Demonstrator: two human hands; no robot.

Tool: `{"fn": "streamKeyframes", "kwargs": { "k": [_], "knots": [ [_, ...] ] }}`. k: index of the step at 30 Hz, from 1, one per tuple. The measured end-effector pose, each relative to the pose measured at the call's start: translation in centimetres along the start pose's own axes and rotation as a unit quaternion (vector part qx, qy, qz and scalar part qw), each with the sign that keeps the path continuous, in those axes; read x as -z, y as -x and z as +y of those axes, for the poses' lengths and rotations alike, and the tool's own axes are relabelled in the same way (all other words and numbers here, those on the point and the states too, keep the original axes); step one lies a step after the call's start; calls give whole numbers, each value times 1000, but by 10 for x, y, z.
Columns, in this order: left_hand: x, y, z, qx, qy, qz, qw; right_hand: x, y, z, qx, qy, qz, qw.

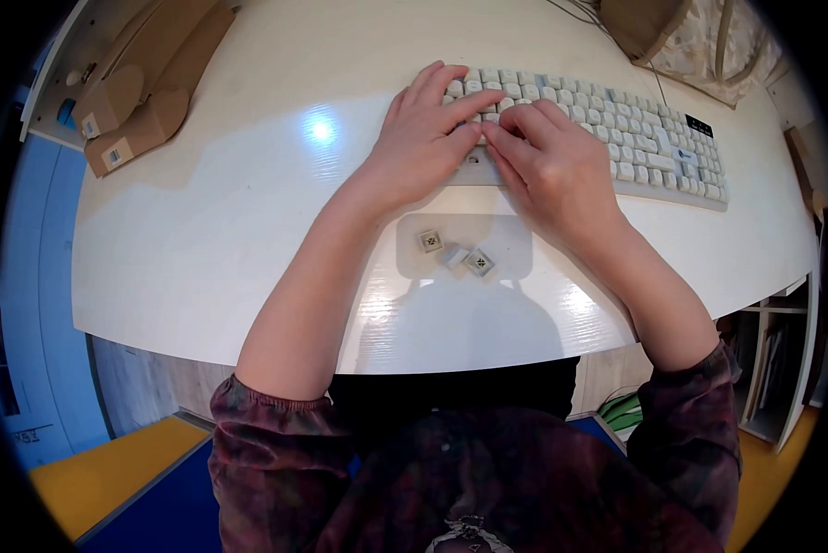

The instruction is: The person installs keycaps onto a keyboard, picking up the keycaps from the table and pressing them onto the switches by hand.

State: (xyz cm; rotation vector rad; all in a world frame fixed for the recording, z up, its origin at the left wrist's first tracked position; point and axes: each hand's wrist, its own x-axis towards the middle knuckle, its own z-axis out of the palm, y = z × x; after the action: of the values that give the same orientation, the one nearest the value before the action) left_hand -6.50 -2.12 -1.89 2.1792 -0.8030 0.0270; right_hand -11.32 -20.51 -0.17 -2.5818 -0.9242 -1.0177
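Observation:
A white keyboard (654, 157) lies at a slant across the desk, its near left end under both hands. Over that end rests my left hand (423, 134), fingers stretched across the keys, with the thumb close to my right fingertips. My right hand (561, 166) has thumb and index finger pinched together among the lower-left keys; what they grip, if anything, is hidden. Just below them a bare key switch (474, 160) shows in the bottom row. Nearer me lie three loose keycaps: one upturned keycap (431, 241), a side-lying keycap (455, 255) and another upturned keycap (480, 263).
The white desk (220, 221) has a curved front edge close to my body. Brown cardboard pieces (147, 92) sit at the far left. A beige bag (700, 46) stands at the back right, with a cable beside it. Shelves (774, 369) are at the right.

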Motion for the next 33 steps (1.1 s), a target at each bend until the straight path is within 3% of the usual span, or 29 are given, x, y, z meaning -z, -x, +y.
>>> {"fn": "streamKeyframes", "kwargs": {
  "k": [12,18,33],
  "knots": [
    [-4,4,-2,-23,-68,21,997,1,-1,0,-28,-56,26,998],
    [-7,4,-2,-17,-71,33,997,-5,2,7,-95,-122,12,988],
    [-6,2,-2,-13,-39,28,999,-6,5,17,-72,-147,13,987]
  ]
}}
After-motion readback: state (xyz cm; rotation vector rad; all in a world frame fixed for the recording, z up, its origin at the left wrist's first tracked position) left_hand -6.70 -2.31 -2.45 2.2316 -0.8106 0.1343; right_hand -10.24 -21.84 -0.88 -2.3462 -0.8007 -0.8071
